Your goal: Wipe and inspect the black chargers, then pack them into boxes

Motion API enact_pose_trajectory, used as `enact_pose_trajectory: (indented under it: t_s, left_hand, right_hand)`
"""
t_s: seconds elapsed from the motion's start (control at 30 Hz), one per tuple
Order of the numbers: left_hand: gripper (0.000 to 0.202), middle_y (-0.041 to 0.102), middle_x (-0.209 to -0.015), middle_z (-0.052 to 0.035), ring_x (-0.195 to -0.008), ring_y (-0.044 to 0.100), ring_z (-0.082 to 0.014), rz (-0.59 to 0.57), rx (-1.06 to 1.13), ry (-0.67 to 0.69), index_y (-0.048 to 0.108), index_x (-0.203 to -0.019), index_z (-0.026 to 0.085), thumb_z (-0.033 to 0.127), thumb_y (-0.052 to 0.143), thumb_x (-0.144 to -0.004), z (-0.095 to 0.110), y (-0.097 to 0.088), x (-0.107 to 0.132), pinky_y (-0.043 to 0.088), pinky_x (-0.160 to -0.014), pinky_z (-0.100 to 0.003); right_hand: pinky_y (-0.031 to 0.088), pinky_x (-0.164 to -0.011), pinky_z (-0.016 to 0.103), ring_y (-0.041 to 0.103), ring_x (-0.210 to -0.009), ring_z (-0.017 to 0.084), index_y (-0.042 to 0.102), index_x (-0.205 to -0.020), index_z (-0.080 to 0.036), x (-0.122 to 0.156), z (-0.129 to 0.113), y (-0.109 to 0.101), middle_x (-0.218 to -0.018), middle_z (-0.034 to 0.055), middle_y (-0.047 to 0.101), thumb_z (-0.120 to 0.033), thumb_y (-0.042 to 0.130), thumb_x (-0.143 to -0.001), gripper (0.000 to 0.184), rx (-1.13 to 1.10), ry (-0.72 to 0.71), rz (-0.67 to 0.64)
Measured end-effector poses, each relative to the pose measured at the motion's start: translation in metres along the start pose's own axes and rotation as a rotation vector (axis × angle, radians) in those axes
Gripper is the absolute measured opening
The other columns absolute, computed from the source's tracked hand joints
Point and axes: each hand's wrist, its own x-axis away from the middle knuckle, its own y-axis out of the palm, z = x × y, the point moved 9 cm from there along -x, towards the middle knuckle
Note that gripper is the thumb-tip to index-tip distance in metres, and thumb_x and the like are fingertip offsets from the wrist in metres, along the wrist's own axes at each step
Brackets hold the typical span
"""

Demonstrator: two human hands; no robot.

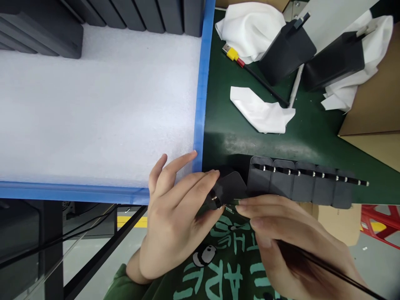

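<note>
My left hand (178, 216) pinches a black power adapter (231, 187) between thumb and fingers at the table's front edge; its metal plug pins face my palm. The ring and little fingers stretch over the blue rim of the tray. In my right hand (293, 237) is a thin dark rod-shaped tool (325, 262); its back end runs out at the lower right. A fine tip shows close to the adapter's lower edge, but I cannot tell whether they touch. Just right of the held adapter, several black adapters (283, 181) stand in a row, pins in line.
A blue-rimmed tray (201, 83) with white foam lining holds several black adapters (125, 14) at the left. Behind are white cloths (254, 25), a folded cloth piece (262, 112), a USB cable (250, 71), two more adapters (287, 52) and a cardboard box (375, 96).
</note>
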Motion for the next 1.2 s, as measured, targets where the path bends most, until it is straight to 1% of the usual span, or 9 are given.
enact_pose_trajectory:
  t_s: [0.17,0.67,0.83,0.87,0.93,0.97,1.03,1.13,1.2]
  left_hand:
    - [0.023,0.075,-0.093,-0.0037,-0.122,0.059,-0.0314,-0.005,-0.001,-0.004,0.068,-0.108,0.018,0.016,0.07,-0.085,0.0,0.0,0.0,0.033,-0.113,-0.062]
    - [0.021,0.076,-0.094,-0.0039,-0.123,0.059,-0.0308,-0.033,-0.019,-0.006,0.069,-0.106,0.017,0.016,0.07,-0.085,0.001,0.0,-0.001,0.034,-0.114,-0.062]
    - [0.023,0.076,-0.095,-0.0031,-0.123,0.058,-0.0305,-0.048,-0.036,-0.004,0.068,-0.107,0.018,0.015,0.071,-0.084,0.0,0.001,0.0,0.034,-0.114,-0.061]
    - [0.024,0.076,-0.095,-0.0028,-0.124,0.058,-0.0304,-0.05,-0.037,-0.008,0.068,-0.107,0.019,0.015,0.071,-0.084,0.0,0.001,0.0,0.033,-0.114,-0.061]
    - [0.027,0.075,-0.097,-0.0034,-0.125,0.057,-0.031,-0.058,-0.053,-0.009,0.067,-0.11,0.019,0.016,0.072,-0.083,-0.002,0.002,0.0,0.033,-0.115,-0.061]
    - [0.031,0.074,-0.102,-0.0051,-0.125,0.057,-0.0319,-0.057,-0.058,-0.001,0.066,-0.112,0.018,0.017,0.073,-0.082,-0.003,0.001,0.0,0.034,-0.114,-0.062]
    - [0.037,0.07,-0.11,-0.0095,-0.122,0.058,-0.0331,-0.036,-0.023,0.087,0.065,-0.113,0.015,0.015,0.076,-0.078,0.003,-0.001,0.002,0.043,-0.108,-0.059]
    - [0.03,0.066,-0.107,-0.0093,-0.115,0.062,-0.0305,0.062,0.028,0.263,0.068,-0.099,0.013,0.003,0.077,-0.072,0.017,-0.01,0.009,0.053,-0.098,-0.051]
    - [0.028,0.066,-0.101,-0.0056,-0.112,0.064,-0.028,0.107,-0.002,0.297,0.07,-0.091,0.015,-0.002,0.077,-0.07,0.021,-0.013,0.014,0.053,-0.099,-0.048]
  right_hand:
    - [0.063,-0.075,0.032,0.073,-0.088,0.019,0.066,-0.095,-0.013,0.0,0.001,-0.002,-0.089,0.0098,0.074,0.004,0.054,-0.075,0.028,0.007,0.013,0.029]
    - [0.063,-0.075,0.031,0.073,-0.088,0.019,0.065,-0.096,-0.013,0.001,0.0,-0.001,-0.09,0.0096,0.074,0.004,0.053,-0.074,0.031,0.001,-0.009,0.007]
    - [0.063,-0.075,0.03,0.073,-0.088,0.019,0.066,-0.094,-0.013,-0.002,0.0,0.0,-0.089,0.0093,0.074,0.004,0.054,-0.074,0.029,0.017,0.02,0.023]
    - [0.063,-0.075,0.03,0.074,-0.088,0.019,0.065,-0.094,-0.013,-0.004,0.0,-0.001,-0.089,0.0091,0.074,0.003,0.054,-0.074,0.029,0.015,0.024,0.02]
    - [0.064,-0.075,0.032,0.074,-0.089,0.021,0.065,-0.097,-0.015,-0.008,-0.001,0.001,-0.092,0.0082,0.075,0.003,0.055,-0.074,0.031,-0.01,0.017,-0.073]
    - [0.065,-0.075,0.033,0.074,-0.088,0.021,0.065,-0.098,-0.015,-0.01,0.0,-0.002,-0.093,0.0079,0.075,0.003,0.057,-0.075,0.03,-0.029,0.021,-0.105]
    - [0.065,-0.072,0.036,0.074,-0.081,0.022,0.067,-0.098,-0.017,-0.01,0.001,-0.018,-0.089,0.0063,0.076,-0.001,0.059,-0.079,0.025,-0.08,0.016,-0.09]
    - [0.064,-0.068,0.04,0.072,-0.071,0.022,0.072,-0.095,-0.022,0.001,0.009,-0.06,-0.078,0.0036,0.072,-0.014,0.063,-0.086,0.015,-0.086,0.059,0.112]
    - [0.064,-0.069,0.044,0.071,-0.07,0.023,0.073,-0.094,-0.029,0.012,0.015,-0.075,-0.075,0.0017,0.069,-0.023,0.07,-0.085,0.012,-0.034,0.115,0.177]
